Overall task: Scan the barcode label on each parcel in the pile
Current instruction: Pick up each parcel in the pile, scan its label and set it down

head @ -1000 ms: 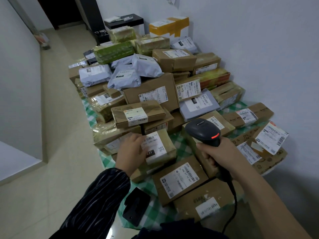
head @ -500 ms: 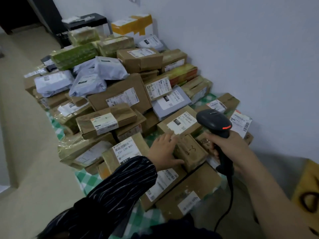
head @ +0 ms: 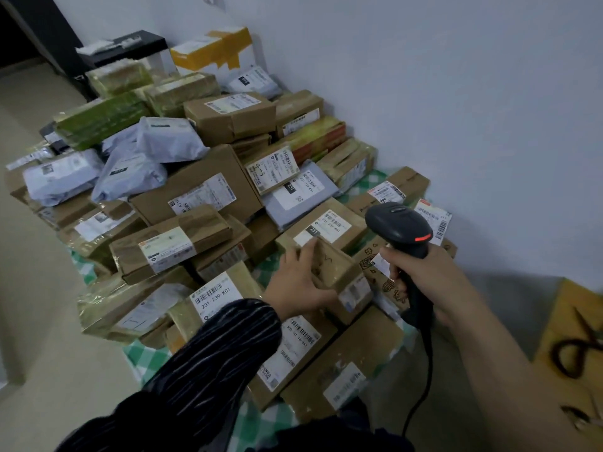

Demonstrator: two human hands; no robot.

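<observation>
A large pile of parcels point(head: 202, 194), brown boxes and grey bags with white barcode labels, covers a table with a green checked cloth point(head: 146, 357). My left hand point(head: 298, 282) grips a small brown box point(head: 339, 272) near the pile's front, fingers on its top and thumb along its near side. A label point(head: 354, 293) shows on that box's front face. My right hand point(head: 430, 282) holds a black handheld barcode scanner point(head: 399, 228) by its grip, head raised just right of the small box, a red light lit on it. Its cable point(head: 421, 386) hangs down.
A white wall point(head: 456, 93) runs along the right of the pile. A yellow box with black scissors point(head: 574, 350) lies at lower right. Bare floor point(head: 39, 321) is on the left. A black cabinet point(head: 130, 47) and a yellow-and-white carton point(head: 215, 50) stand at the far end.
My left hand left the labelled parcel on the left and moved right onto the small brown box, now gripping it. The scanner shifted right and the view turned rightward.
</observation>
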